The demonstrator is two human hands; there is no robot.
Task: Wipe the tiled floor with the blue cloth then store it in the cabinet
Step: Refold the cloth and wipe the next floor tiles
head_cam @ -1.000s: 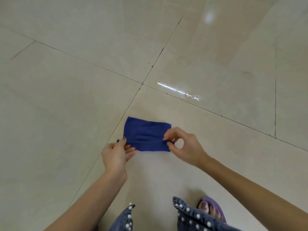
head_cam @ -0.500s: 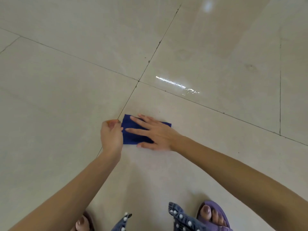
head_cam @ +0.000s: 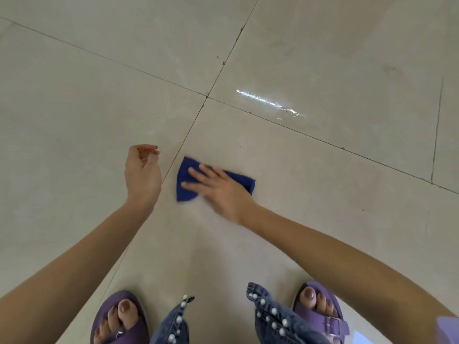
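Clearly wiping: right hand (head_cam: 218, 187) presses flat, fingers spread, on the blue cloth (head_cam: 185, 184); left hand (head_cam: 142, 173), beside it, hangs loosely curled, empty. Next: sweep across the tiled floor (head_cam: 323, 58).

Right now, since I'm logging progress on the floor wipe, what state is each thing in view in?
Cloth: folded, flat on the floor, pressed under the right hand.
Right hand: open, palm down on the cloth, blurred.
Left hand: off the cloth, fingers loosely curled, holding nothing.
Floor: glossy, with a bright streak that looks wet beyond the cloth.
Sandals: on both feet, planted on the floor.
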